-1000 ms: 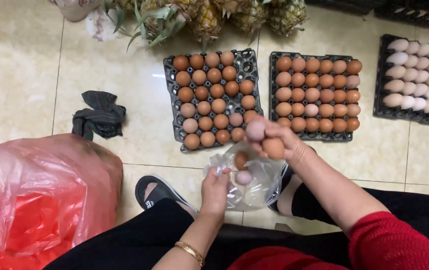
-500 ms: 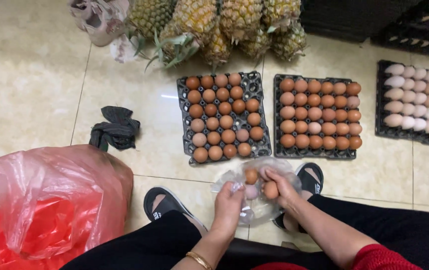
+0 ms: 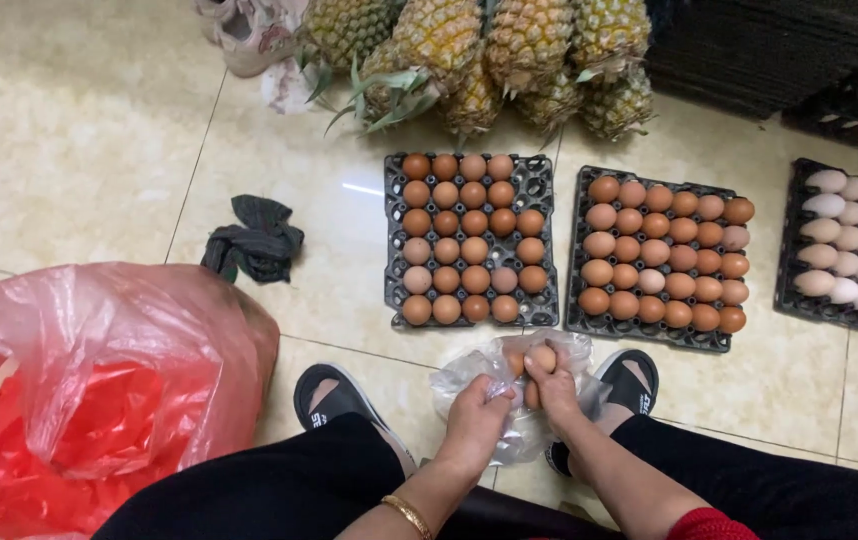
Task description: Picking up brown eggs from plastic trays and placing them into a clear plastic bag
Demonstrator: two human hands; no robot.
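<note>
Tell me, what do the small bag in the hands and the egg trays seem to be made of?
The small bag looks like thin clear plastic film: see-through, crinkled and glossy. The egg trays appear to be dark moulded pulp or plastic; their matte, cupped surface leaves this open.

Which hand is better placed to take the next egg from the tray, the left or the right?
Probably the right hand: it is at the mouth of the clear plastic bag with eggs, closer to the brown egg trays. The left hand grips the bag, holding it open.
</note>
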